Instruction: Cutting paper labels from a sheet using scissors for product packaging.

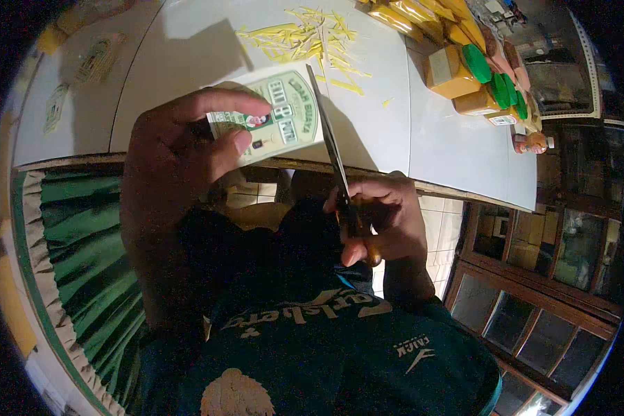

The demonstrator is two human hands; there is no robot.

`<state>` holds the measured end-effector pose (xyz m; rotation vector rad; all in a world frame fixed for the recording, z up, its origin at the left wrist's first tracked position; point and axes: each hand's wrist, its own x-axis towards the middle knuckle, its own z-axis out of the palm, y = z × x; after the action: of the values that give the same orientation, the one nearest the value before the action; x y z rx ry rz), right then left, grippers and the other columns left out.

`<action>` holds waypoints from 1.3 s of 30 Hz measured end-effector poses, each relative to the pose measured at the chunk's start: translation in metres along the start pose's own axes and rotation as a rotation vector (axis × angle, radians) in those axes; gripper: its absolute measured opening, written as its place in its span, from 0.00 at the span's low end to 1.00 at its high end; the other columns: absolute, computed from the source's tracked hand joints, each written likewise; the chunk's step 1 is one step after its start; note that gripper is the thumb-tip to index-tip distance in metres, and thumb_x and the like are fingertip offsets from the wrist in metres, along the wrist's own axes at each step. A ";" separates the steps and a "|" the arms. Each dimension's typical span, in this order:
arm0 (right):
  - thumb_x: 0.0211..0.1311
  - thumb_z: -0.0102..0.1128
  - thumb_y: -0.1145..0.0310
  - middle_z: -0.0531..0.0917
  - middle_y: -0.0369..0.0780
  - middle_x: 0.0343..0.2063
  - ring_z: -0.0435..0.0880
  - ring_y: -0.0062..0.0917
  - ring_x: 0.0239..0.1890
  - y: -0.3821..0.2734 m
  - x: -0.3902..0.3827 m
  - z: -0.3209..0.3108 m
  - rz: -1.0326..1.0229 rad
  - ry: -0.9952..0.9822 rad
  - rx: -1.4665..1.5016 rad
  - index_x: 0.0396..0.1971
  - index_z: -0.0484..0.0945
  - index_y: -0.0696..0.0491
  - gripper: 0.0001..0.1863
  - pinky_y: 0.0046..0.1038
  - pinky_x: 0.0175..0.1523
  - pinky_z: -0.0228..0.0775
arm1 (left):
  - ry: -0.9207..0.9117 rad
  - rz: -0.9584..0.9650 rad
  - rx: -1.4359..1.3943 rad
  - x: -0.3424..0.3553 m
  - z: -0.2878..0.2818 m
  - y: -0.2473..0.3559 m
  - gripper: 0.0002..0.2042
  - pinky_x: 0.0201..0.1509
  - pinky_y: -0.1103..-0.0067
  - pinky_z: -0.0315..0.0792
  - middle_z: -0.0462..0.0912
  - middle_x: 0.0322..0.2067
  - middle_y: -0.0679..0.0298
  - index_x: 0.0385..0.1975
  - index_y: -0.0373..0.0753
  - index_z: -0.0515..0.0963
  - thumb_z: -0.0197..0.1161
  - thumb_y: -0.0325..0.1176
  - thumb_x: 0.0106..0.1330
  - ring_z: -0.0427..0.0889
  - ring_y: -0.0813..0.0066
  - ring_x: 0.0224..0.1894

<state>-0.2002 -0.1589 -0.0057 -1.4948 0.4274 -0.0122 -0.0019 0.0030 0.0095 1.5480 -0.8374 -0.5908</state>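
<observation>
A pale printed label [301, 118] with a green border is pinched between the thumb and fingers of my left hand [177, 142], held up above the table's near edge. My right hand [395, 215] grips a pair of scissors [333, 149] by dark orange-brown handles, with thumb and fingers around them. The blades point up and away from me, along the label's right edge. Whether paper lies between the blades I cannot tell. Beyond the label, a loose heap of thin yellow paper strips [305, 41] lies on the white table [374, 132].
More printed labels [97, 61] lie at the table's left. Jars with green lids [457, 73] and yellow packets [402, 17] crowd the far right, with a small bottle [534, 143] by the corner. A green pleated cloth [90, 256] hangs at left; a glass-paned wooden cabinet [534, 277] stands right.
</observation>
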 end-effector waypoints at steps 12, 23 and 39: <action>0.30 0.80 0.57 0.80 0.37 0.22 0.78 0.17 0.19 0.015 0.020 -0.005 -0.164 0.066 -0.104 0.37 0.75 0.61 0.34 0.16 0.22 0.66 | -0.078 0.046 0.058 0.013 0.005 -0.010 0.09 0.47 0.81 0.69 0.79 0.37 0.62 0.37 0.34 0.76 0.58 0.19 0.55 0.76 0.78 0.42; 0.28 0.76 0.42 0.79 0.39 0.21 0.78 0.20 0.22 0.015 0.020 -0.003 -0.156 -0.024 0.083 0.40 0.73 0.63 0.44 0.17 0.25 0.67 | 0.191 -0.035 -0.080 0.016 0.008 -0.020 0.09 0.41 0.84 0.69 0.77 0.32 0.66 0.33 0.36 0.74 0.61 0.18 0.54 0.76 0.81 0.38; 0.19 0.82 0.51 0.80 0.35 0.24 0.79 0.16 0.26 0.006 0.001 -0.002 0.030 -0.060 -0.157 0.43 0.75 0.59 0.45 0.17 0.30 0.68 | 0.193 0.178 -0.179 0.008 0.021 -0.013 0.11 0.40 0.84 0.73 0.79 0.38 0.61 0.38 0.33 0.76 0.61 0.18 0.54 0.78 0.79 0.40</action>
<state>-0.2019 -0.1604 -0.0121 -1.6385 0.4098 0.0911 -0.0112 -0.0163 -0.0060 1.3284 -0.7447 -0.3703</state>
